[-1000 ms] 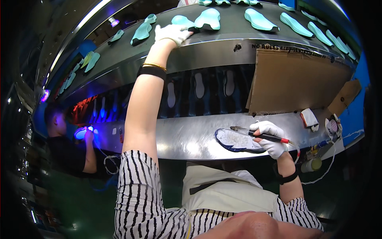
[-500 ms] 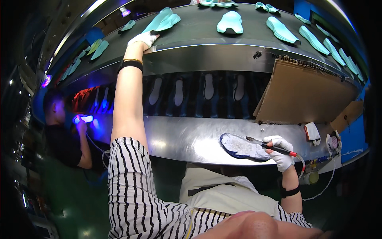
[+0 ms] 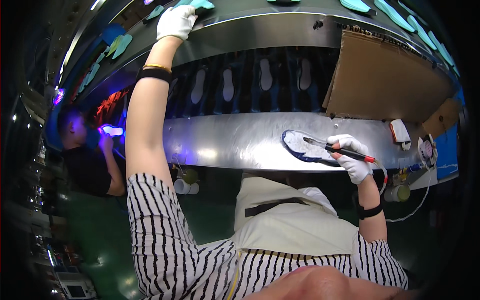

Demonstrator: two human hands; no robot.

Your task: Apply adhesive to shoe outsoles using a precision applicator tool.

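Observation:
My left hand (image 3: pixel 176 23), in a white glove with bare fingertips, reaches up to the edge of the raised belt. Its fingers are curled, close against the near end of mint-green insoles (image 3: pixel 201 4); whether they grip one is hidden. In my right hand (image 3: pixel 354 159), gloved the same way, is a black brush (image 3: pixel 345 150) with a red end and a thin tube. The brush tip rests on the white surface of a shoe sole (image 3: pixel 299 145) with a dark blue rim, lying on the metal bench. My right hand covers the sole's right end.
The steel bench (image 3: pixel 215 135) runs across, with the belt (image 3: pixel 280 11) above it. Between them stand several shoe soles (image 3: pixel 265 74) in dark racks. A cardboard sheet (image 3: pixel 385 80) leans at the right, near a folded cloth (image 3: pixel 400 134). A co-worker (image 3: pixel 85 155) works at the left.
The whole scene sits higher in the picture as the view tilts down. My left hand has drawn back slightly, its fingers more curled. The brush tip has moved left along the sole.

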